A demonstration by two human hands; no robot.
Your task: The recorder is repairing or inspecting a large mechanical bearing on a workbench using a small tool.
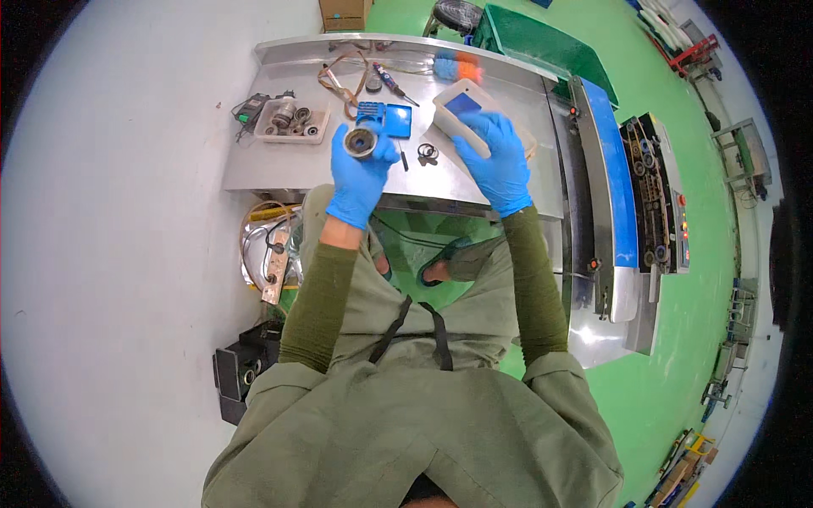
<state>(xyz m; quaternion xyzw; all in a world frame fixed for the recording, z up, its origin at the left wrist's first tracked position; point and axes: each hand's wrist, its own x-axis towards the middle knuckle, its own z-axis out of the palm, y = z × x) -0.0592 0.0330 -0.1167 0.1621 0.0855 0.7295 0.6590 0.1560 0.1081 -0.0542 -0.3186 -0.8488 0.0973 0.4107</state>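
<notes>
In my left hand is a round metal ring-shaped part with a dark hollow centre, its open face turned up. The gloved fingers and thumb close around its rim. My right hand is over a white plastic container with a blue patch, its thumb and fingers apart. Whether it touches the container I cannot tell. Between the hands, small black rings and a thin dark tool lie on the metal table. Beyond my left hand lies an open blue case with small bits.
At left stands a clear tray of metal parts. Farther back are a screwdriver, a brown strap and a blurred orange and blue item. A machine with a blue panel stands right; a green bin is behind.
</notes>
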